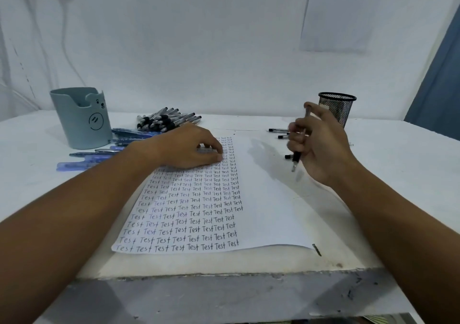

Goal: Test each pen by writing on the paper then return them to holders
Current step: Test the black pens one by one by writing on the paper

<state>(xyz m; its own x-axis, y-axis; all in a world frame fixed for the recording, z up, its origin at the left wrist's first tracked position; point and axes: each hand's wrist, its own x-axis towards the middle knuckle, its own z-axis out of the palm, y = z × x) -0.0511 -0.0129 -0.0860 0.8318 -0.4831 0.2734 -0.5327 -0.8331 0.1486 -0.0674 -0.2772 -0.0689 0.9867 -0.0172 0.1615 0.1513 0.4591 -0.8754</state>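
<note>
One view only, head cam. R hand (321, 144) was raised above the table (398, 164), fingers curled round a single pen (300, 146), barrel near upright, tip down and clear of the paper (268, 211). Thumb and forefinger sat high on the barrel, the other fingers wrapped lower; dark grip section poked out below the fist. L hand (189, 146) lay flat-ish on the sheet's upper left, fingers relaxed, fingertips pressing it down, holding nothing.

Paper: left half filled w/ rows of "Test", right half blank. Black pens in a heap (166, 120) at the back, just past the L hand. Blue pens (119, 149) scattered beside the bear-face holder (79, 119) at left. A few more black pens (280, 133) lay on the table behind the R hand, near the mesh cup (337, 109).

Handling, my read: pen was light, stiff, smooth plastic, prob. slippery on the clear barrel; rubbery dark section near the tip looked the better place to pinch for writing. Would need to slide the grip lower before touching down. Paper thin, floppy, would skid w/o the L hand pinning it. Mesh cup looked light, could tip if a pen was dropped in hard. Couldn't tell if the tip was extended.
</note>
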